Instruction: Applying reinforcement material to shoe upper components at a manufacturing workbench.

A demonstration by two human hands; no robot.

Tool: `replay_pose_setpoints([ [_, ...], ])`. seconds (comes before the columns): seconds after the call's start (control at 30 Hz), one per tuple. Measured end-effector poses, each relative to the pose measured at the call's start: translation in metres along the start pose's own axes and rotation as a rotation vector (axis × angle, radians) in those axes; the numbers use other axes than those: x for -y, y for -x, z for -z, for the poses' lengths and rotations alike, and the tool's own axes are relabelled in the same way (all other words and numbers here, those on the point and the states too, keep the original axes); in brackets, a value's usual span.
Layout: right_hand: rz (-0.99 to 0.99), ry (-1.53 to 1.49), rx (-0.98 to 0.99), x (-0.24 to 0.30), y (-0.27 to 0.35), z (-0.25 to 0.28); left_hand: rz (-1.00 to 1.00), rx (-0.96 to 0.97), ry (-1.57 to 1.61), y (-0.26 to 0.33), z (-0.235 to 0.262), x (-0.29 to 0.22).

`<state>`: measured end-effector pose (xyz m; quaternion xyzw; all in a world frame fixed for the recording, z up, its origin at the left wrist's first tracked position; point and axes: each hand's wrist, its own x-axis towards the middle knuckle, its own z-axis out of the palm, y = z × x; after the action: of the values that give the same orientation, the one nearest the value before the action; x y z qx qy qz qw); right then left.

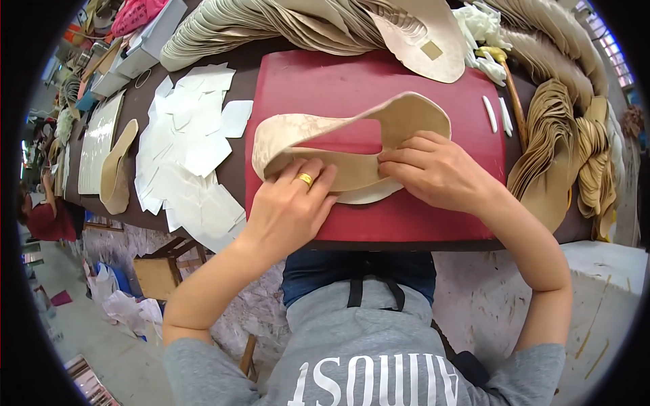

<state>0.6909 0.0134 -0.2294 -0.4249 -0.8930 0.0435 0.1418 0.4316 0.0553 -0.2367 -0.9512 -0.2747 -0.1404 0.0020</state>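
The right hand [437, 169] pinches the near band of a looped tan shoe upper [355, 171]; the left hand [291, 203] grips the same band with bent fingers. Beneath both hands lies a red mat [298, 81]. Left of the left hand spread white sheets [196, 139]; right of the right, stacked tan pieces [542, 149]; beyond both, piled uppers [271, 30].

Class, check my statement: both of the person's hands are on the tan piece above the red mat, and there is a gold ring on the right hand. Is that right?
Not quite: the gold ring is on the left hand, not the right hand, as the head view shows. Both hands are indeed on the tan piece above the red mat.
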Motion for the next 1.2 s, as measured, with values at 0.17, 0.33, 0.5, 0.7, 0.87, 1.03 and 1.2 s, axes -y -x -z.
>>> replay_pose_setpoints([
  [0.17,-0.151,0.002,0.055,0.010,-0.003,-0.008,0.195,0.077,0.212,0.015,-0.002,0.001],
  [0.33,-0.019,0.092,-0.057,0.026,0.007,-0.015,0.126,0.099,0.161,0.028,-0.004,0.007],
  [0.5,-0.136,0.002,0.022,0.043,0.008,-0.017,-0.083,0.062,0.009,0.031,0.005,0.014],
  [0.7,-0.275,-0.176,0.200,0.059,-0.032,-0.018,-0.117,0.114,-0.082,0.015,0.013,0.003],
  [0.87,-0.408,-0.096,0.116,0.055,0.006,-0.017,-0.183,0.090,-0.124,-0.003,0.012,-0.006],
  [1.03,-0.512,0.047,-0.107,0.052,0.041,-0.017,-0.178,0.108,-0.108,-0.022,0.019,-0.019],
  [1.2,-0.570,0.049,-0.147,0.039,0.043,-0.005,-0.229,0.051,-0.039,-0.041,0.013,-0.034],
])
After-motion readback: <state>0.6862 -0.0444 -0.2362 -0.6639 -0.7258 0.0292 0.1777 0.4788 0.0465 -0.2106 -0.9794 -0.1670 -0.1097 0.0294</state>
